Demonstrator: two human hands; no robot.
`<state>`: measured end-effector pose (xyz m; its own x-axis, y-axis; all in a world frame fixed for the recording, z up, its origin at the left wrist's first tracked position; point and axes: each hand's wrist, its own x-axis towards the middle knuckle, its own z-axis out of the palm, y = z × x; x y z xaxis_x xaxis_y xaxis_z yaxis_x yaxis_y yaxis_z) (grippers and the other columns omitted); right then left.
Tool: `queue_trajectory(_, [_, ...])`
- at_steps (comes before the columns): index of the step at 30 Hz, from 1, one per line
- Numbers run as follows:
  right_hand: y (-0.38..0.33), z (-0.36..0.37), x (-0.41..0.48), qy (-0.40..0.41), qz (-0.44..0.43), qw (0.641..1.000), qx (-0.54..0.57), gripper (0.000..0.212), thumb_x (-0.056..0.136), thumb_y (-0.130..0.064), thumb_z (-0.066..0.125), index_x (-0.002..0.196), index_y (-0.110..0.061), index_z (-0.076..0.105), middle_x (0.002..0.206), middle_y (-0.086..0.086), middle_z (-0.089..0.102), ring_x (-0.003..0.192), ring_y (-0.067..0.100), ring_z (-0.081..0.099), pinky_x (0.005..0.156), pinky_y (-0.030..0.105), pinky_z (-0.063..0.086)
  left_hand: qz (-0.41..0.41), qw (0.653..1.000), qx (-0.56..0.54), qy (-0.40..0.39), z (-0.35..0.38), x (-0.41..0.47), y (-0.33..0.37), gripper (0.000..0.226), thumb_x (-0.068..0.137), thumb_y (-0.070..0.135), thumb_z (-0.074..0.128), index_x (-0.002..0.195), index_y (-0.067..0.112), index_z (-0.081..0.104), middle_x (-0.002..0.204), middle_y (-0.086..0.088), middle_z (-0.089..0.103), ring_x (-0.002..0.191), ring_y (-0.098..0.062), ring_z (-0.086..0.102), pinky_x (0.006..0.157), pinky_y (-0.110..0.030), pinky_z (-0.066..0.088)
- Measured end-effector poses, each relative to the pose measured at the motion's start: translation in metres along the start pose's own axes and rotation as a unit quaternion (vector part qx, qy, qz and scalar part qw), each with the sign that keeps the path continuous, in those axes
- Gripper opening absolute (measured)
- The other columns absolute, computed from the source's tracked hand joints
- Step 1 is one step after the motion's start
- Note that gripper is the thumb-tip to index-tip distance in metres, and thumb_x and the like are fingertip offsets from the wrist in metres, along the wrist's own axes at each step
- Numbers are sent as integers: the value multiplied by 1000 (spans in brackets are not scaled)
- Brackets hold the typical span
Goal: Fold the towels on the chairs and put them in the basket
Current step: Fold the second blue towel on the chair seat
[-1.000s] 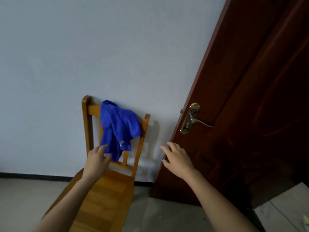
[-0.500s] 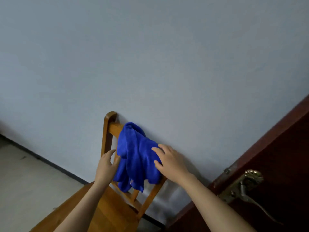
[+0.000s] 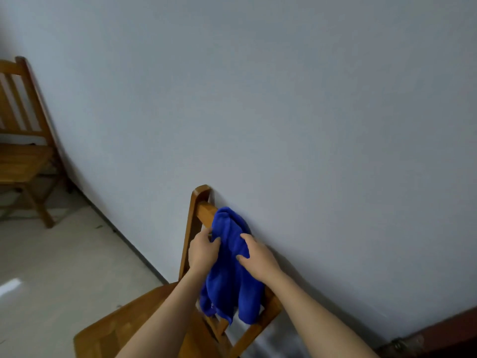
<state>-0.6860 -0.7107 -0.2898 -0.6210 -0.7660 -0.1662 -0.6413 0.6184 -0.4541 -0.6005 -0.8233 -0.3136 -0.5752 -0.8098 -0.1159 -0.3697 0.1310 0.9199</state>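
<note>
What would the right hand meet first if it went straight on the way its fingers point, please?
The crumpled blue towel, which the right hand grips; behind it, probably the wooden chair's top rail.

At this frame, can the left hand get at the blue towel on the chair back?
Probably yes: the left hand curls its fingers into the blue towel draped over the chair back, nothing lying between them; the right hand grips its other side.
</note>
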Motion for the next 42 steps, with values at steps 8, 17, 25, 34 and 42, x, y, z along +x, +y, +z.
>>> queue_trajectory(8, [-18, -9, -18, 112, -202, 967, -103, 17, 92, -22, 52, 107, -15, 55, 111, 2, 57, 102, 20, 53, 76, 24, 37, 99, 976, 167, 98, -53, -20, 11, 19, 90, 9, 45, 98, 17, 61, 89, -2, 65, 82, -23, 58, 69, -35, 47])
queue_trajectory(17, [-69, 16, -47, 142, -356, 924, -14, 24, 94, -24, 49, 115, -17, 57, 114, 0, 60, 105, 14, 55, 87, 19, 42, 200, 902, 284, 256, -153, -85, 53, 33, 93, 2, 42, 114, 11, 66, 105, -11, 71, 95, -31, 65, 82, -40, 48])
queue_trajectory(25, [-74, 47, -77, 50, -389, 919, 43, 28, 91, -38, 53, 110, -17, 57, 112, 1, 60, 99, 16, 54, 84, 22, 42, 195, 887, 320, 271, -200, -168, 62, 29, 90, -2, 47, 109, 8, 67, 105, -10, 70, 98, -24, 63, 90, -36, 45])
queue_trajectory(34, [-118, 41, -105, -152, -377, 893, 194, 76, 82, -40, 66, 144, -20, 27, 149, -1, 31, 135, 16, 30, 110, 35, 31, 170, 871, 424, 180, -189, -238, 34, 29, 93, 5, 45, 110, 14, 66, 107, -4, 66, 100, -17, 60, 86, -17, 34])
queue_trajectory(42, [-136, 30, -111, -353, -358, 840, 206, 7, 89, -11, 55, 88, -16, 60, 88, 4, 62, 86, 17, 60, 84, 28, 47, 242, 863, 424, 131, -215, -271, 31, 26, 84, -5, 57, 102, 9, 69, 100, -8, 67, 96, -19, 60, 86, -22, 41])
